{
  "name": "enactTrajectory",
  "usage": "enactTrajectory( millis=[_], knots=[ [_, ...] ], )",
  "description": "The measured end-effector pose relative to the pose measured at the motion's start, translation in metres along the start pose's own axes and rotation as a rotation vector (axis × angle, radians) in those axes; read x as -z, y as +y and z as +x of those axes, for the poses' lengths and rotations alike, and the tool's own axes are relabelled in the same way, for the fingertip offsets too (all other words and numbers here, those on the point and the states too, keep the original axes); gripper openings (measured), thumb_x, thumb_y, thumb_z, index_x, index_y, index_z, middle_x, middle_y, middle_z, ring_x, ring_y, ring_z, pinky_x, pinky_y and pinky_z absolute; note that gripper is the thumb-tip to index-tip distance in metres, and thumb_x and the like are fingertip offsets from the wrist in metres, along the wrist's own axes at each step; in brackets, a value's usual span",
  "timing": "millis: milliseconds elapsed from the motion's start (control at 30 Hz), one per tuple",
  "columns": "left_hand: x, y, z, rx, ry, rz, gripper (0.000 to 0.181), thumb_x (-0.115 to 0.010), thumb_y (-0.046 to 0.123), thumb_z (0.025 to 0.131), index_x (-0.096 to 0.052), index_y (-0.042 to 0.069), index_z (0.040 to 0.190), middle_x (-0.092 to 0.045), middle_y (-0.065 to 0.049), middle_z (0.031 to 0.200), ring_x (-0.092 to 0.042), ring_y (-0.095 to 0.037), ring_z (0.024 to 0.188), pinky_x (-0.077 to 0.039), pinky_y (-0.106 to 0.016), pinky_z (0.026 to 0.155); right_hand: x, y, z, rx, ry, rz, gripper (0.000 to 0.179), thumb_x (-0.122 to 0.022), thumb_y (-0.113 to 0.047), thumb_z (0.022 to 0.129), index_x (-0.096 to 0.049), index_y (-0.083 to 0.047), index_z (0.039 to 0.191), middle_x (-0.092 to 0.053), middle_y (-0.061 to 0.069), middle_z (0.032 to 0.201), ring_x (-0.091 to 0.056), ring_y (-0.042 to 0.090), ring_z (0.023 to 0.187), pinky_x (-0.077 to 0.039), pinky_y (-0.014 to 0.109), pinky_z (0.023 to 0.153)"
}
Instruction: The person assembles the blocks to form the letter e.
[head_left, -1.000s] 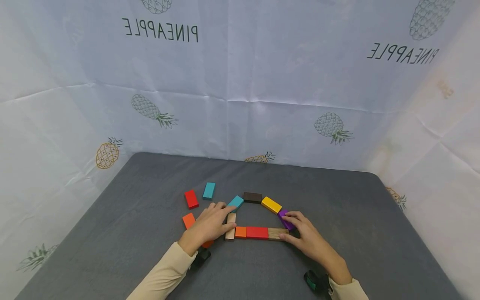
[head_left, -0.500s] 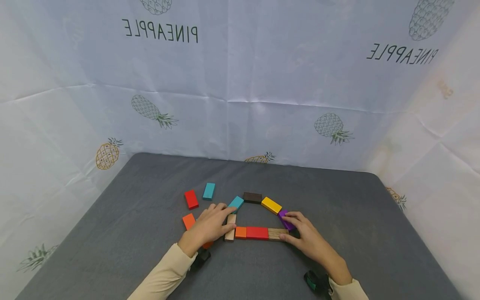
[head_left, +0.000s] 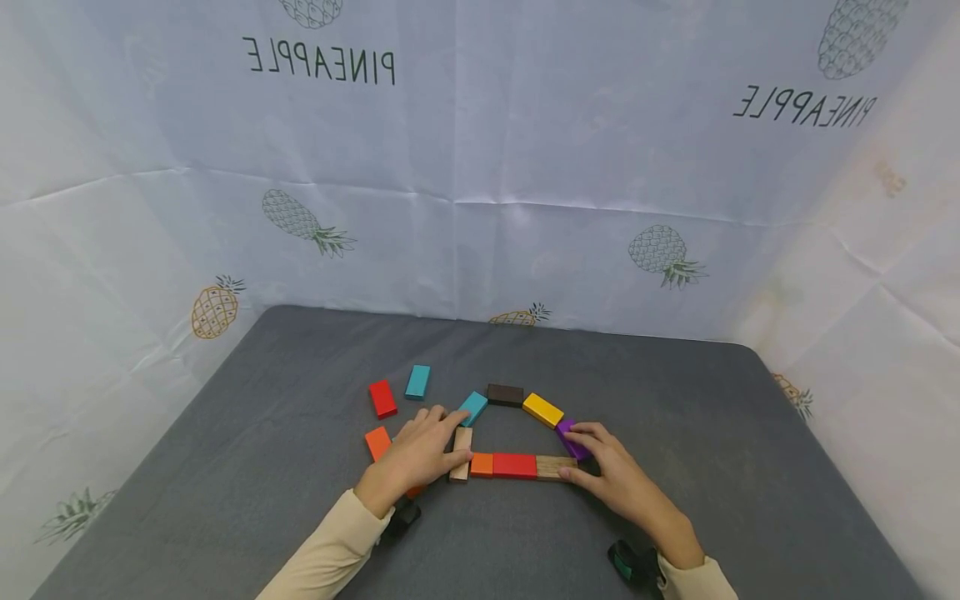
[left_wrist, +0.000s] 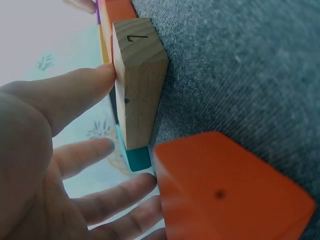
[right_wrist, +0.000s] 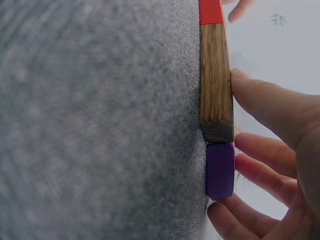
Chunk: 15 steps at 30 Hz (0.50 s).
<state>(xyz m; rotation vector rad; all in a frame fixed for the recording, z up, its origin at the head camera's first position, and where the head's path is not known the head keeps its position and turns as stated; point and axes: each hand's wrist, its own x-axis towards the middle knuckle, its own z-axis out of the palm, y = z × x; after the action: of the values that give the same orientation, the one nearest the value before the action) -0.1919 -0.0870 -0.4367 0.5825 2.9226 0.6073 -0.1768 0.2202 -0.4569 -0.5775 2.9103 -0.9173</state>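
Observation:
Wooden blocks form a closed ring on the table. My left hand has its thumb against a pale wood block at the ring's left side. Its index finger lies by a teal block; whether it touches is unclear. The thumb of my right hand rests on a brown wood block, and its other fingers lie on and around a purple block. Between the hands, a small orange block and a red block complete the front row. A dark brown block and a yellow block curve along the back.
Left of the ring lie a loose red block, a teal block and an orange block. Another orange block is close under the left hand. A pineapple-print cloth hangs behind the grey table.
My left index finger has drawn back slightly, showing a little more of the teal block. The right hand and the other blocks stay where they were.

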Motion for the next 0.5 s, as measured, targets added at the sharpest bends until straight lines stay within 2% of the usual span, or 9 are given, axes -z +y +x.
enactTrajectory(
  millis=[267, 400, 500],
  knots=[
    [-0.0002, 0.0012, -0.0010, 0.043, 0.001, -0.025, 0.070, -0.074, 0.038, 0.089, -0.045, 0.010, 0.147, -0.057, -0.017, 0.117, -0.046, -0.021, 0.086, -0.043, -0.039, 0.074, -0.0006, 0.0003, 0.0001, 0.000, -0.003, 0.003, 0.054, -0.073, -0.031, 0.090, -0.060, -0.003, 0.134, -0.052, 0.013, 0.136, -0.052, 0.035, 0.126, -0.045, 0.054, 0.103],
    [-0.0004, 0.0009, -0.0013, 0.065, 0.001, -0.057, 0.076, -0.075, 0.036, 0.088, -0.040, 0.006, 0.148, -0.060, -0.018, 0.122, -0.056, -0.028, 0.095, -0.049, -0.046, 0.083, -0.0006, 0.0003, 0.0000, 0.003, 0.001, -0.001, 0.054, -0.073, -0.031, 0.090, -0.060, -0.003, 0.134, -0.052, 0.013, 0.136, -0.052, 0.035, 0.126, -0.045, 0.055, 0.102],
    [0.0001, 0.0011, -0.0018, 0.083, -0.020, -0.091, 0.078, -0.074, 0.035, 0.089, -0.036, 0.003, 0.149, -0.068, -0.016, 0.108, -0.063, -0.027, 0.089, -0.051, -0.047, 0.081, -0.0005, 0.0005, 0.0000, 0.004, 0.000, -0.002, 0.054, -0.073, -0.031, 0.090, -0.060, -0.003, 0.134, -0.052, 0.013, 0.137, -0.052, 0.035, 0.126, -0.045, 0.054, 0.102]
  ],
)
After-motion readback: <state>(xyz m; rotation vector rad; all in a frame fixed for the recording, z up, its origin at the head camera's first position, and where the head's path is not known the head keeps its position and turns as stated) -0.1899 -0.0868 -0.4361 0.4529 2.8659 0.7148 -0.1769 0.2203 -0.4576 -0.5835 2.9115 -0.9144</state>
